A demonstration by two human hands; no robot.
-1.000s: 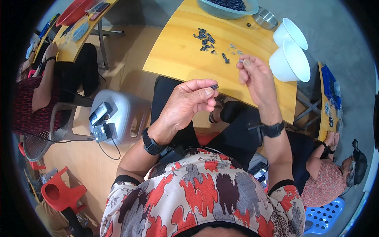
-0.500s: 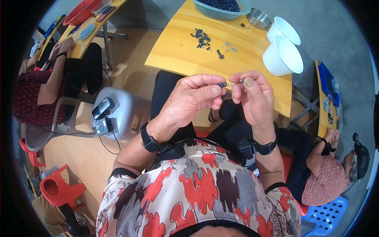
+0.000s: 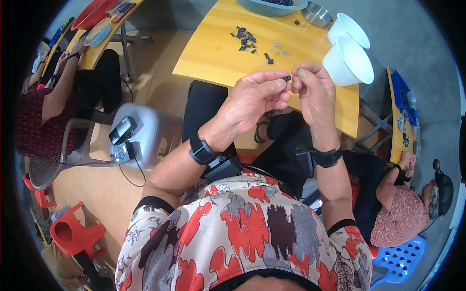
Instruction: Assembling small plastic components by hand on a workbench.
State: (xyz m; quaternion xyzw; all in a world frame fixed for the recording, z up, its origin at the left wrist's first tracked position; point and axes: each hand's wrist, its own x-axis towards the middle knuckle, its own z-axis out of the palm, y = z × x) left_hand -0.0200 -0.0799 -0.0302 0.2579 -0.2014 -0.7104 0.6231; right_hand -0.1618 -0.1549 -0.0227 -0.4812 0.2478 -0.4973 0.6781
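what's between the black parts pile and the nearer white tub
In the head view, small clear pieces lie between the pile and tub, a loose black part beside them.

Short-sleeved print shirt (image 3: 242, 233): cream ground, red/grey/dark-brown blotches, black neckline trim (image 3: 242, 279), black sleeve cuffs (image 3: 155, 202). 2 black wrist straps (image 3: 327, 158), each with boxy black module (image 3: 223, 168). Black trousers (image 3: 206, 103).

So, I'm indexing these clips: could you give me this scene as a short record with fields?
Left hand: left hand pinches a small dark part
Right hand: right hand is close beside that part; whether it holds anything is too small to tell
On the table: table carries a dark pile, pale bits, two white tubs, a metal bowl
Far edge: basin with dark contents
Left side: stool bearing two dark devices
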